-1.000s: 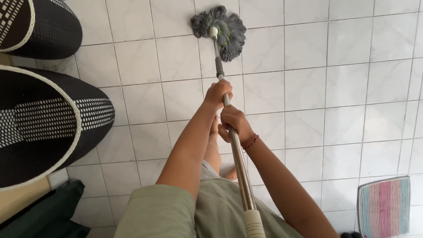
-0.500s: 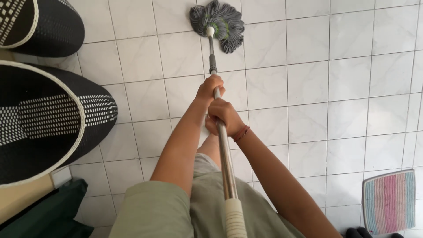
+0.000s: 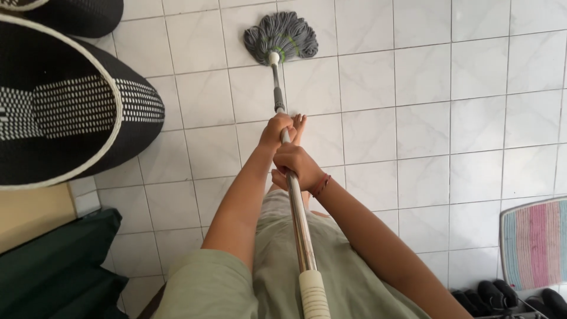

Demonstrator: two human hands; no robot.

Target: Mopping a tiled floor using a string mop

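White tiled floor (image 3: 449,118) fills the view, grey grout lines running in a grid. Mop (image 3: 293,195) lies on a long axis from near to far, nearly straight up the frame with a slight lean left at the far end. Mop head (image 3: 282,36), grey strands with a green collar, sits flat on the tiles at the far end, well ahead of both hands. Metal shaft runs back toward the body, ending in a cream grip at the near bottom edge.

Left hand (image 3: 276,127) is the farther one up the shaft, so nearer the mop head; fingers wrapped tight round the shaft just below the dark collar. Right hand (image 3: 298,165) sits just behind it, close to touching, fingers also clamped on the shaft, a red band at the wrist. A bare foot (image 3: 299,123) shows just beyond the left hand, under the shaft.

Black woven chair (image 3: 77,118) with white trim stands at the left, well apart from the mop; a second one shows at the far left corner. Dark green cloth (image 3: 53,266) near left. Striped mat (image 3: 534,242) near right, with dark shoes (image 3: 508,295) below it.
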